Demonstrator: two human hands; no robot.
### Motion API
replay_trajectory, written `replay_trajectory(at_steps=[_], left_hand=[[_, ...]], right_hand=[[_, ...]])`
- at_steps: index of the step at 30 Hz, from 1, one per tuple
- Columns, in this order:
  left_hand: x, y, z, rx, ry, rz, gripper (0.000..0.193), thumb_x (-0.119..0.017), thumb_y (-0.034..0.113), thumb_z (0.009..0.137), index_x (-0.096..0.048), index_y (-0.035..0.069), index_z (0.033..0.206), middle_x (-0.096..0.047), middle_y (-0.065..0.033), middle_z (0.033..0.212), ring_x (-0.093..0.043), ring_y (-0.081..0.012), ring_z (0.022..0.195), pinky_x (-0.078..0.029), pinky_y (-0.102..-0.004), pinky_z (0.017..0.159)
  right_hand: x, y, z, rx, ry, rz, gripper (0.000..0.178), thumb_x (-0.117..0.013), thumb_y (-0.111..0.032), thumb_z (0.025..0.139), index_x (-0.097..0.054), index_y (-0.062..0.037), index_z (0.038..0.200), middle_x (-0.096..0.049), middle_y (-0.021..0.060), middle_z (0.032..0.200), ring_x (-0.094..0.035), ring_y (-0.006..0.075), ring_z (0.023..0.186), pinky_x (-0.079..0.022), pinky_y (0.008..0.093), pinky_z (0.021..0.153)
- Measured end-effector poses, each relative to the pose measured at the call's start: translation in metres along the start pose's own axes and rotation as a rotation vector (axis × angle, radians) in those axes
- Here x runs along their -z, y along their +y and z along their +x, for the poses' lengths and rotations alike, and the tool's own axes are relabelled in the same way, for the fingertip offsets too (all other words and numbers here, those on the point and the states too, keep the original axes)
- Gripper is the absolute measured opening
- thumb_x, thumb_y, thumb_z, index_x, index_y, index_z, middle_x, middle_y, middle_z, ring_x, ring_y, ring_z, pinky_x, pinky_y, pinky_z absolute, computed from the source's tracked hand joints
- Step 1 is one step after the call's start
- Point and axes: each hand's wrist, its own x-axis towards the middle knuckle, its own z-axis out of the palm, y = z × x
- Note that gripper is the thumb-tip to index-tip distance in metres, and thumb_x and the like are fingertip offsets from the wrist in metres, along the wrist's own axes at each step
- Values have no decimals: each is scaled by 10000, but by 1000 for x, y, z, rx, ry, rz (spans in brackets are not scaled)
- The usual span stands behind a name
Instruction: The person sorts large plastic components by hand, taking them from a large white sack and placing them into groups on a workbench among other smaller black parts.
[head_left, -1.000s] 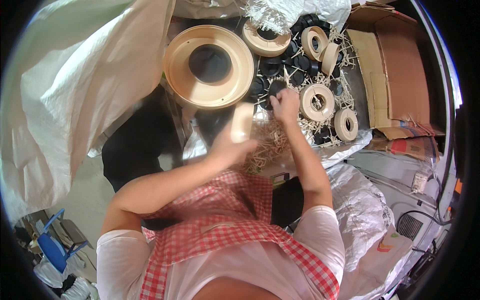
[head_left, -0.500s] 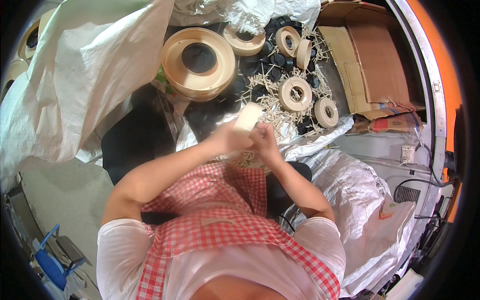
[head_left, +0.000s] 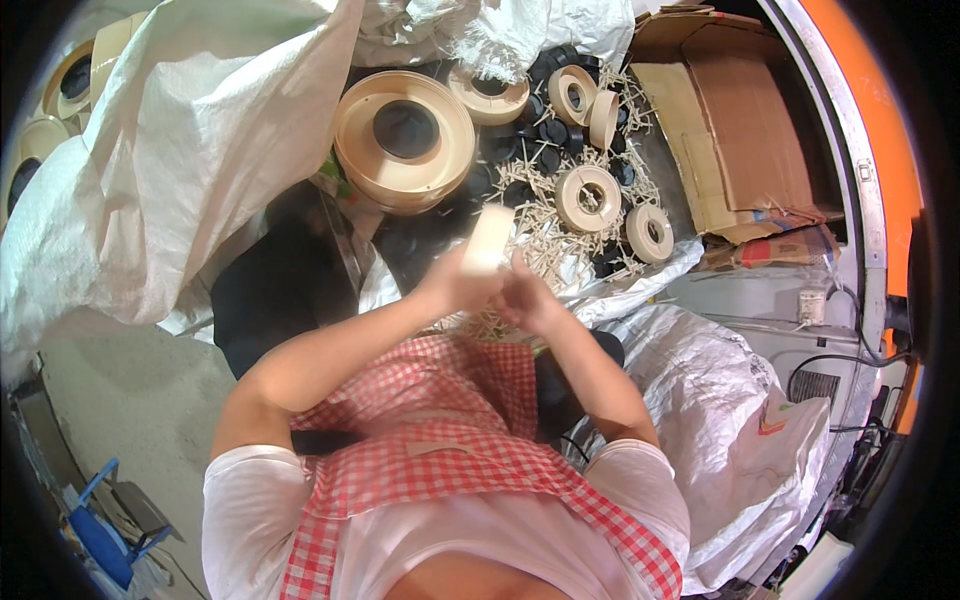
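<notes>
The left hand (head_left: 455,285) is closed around a cream plastic reel (head_left: 488,238), holding it up on edge at chest height so the right hand (head_left: 525,300), its fingers curled against the reel's lower rim, can work on it. Beyond both hands, more reels (head_left: 588,197) lie flat among pale sticks (head_left: 545,240), within easy reach.

The left hand (head_left: 455,285) and right hand (head_left: 525,300) meet around a pale cream plastic spool (head_left: 488,240), held upright. Beyond them lie a large beige plastic reel (head_left: 404,140), smaller cream reels (head_left: 588,198) and scattered pale sticks (head_left: 545,240), beside a flattened brown cardboard box (head_left: 735,130).
</notes>
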Motion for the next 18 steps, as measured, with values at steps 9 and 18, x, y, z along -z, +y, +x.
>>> replay_trajectory(at_steps=[9,18], left_hand=[[34,73,-28,-1182,437,845,823,-695,183,642,-357,54,1381,-300,-250,1422,-339,-429,1286,-335,-439,1044],[96,112,-17,-382,742,1287,735,-645,158,639,-424,55,1333,-413,-277,1327,-459,-435,1163,-381,-438,985]], right_hand=[[-49,63,133,84,14,79,433,-585,-261,852,-463,-63,1217,-593,69,986,-593,143,820,-488,253,627],[-76,45,176,10,-50,618,328,-659,-69,785,-552,-42,1094,-624,87,976,-631,194,835,-535,324,724]])
